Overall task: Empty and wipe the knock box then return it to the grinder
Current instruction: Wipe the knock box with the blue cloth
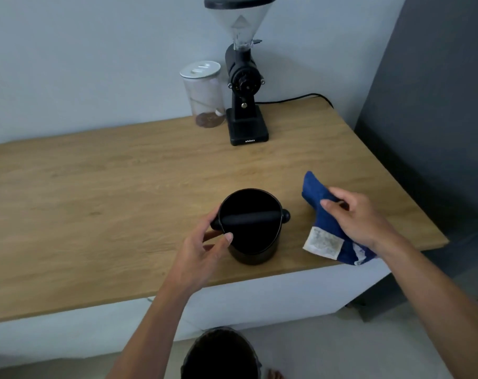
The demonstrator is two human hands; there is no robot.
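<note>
On counter (95, 187), left hand (202, 250) steadying knock box (250, 242), right hand (360, 217) clutching blue cloth (322, 212)

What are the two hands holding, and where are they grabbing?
The right hand grips the blue cloth around its middle. The left hand touches the knock box at its rim.

Black knock box (250, 228) and black grinder (244, 77) are sitting on a light-wood tabletop (95, 209); the cloth (325, 214) is showing deep blue.

Matt black knock box (250, 242), blue cloth (324, 214), smooth wooden counter (95, 201)
</note>
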